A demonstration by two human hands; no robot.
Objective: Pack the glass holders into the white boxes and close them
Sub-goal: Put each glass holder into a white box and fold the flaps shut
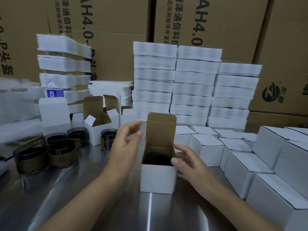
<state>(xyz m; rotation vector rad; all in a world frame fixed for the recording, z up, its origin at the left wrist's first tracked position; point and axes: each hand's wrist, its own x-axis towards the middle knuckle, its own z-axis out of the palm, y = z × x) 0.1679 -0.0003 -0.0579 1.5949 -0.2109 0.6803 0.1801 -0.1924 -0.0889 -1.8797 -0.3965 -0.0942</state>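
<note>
**Glass holder (157, 158) in open white box (157, 179), hands either side**

R fingers (182, 148) lie gently bent on the box's R side flap. The thumb tip is at the front R corner of the rim. Can't tell if they pinch the flap or only touch it. Right hand (188, 162) sits just R of the box, forearm running to btm R of frame.

L fingers (133, 129) are loosely curled and spread, thumb apart from index, holding nothing. Left hand (126, 144) hangs in the air just L of the box, near the lid flap (161, 129) but not touching it.

The box stands upright at frame ctr on the metal table (100, 205). Its brown-lined lid flap sticks straight up at the back. The dark glass holder is down inside, only its rim showing below the opening.

Mid L: loose glass holders (61, 154), dark w/ brown bands, clustered on the table. Behind them are empty open boxes (98, 125), flaps up, and a water bottle (54, 90).

R side: closed white boxes (250, 164) packed in rows, some stacked.

Behind, ctr & upper L: tall stacks of white foam trays (193, 84). Brown cartons (216, 22) w/ black print fill the top of the frame.
</note>
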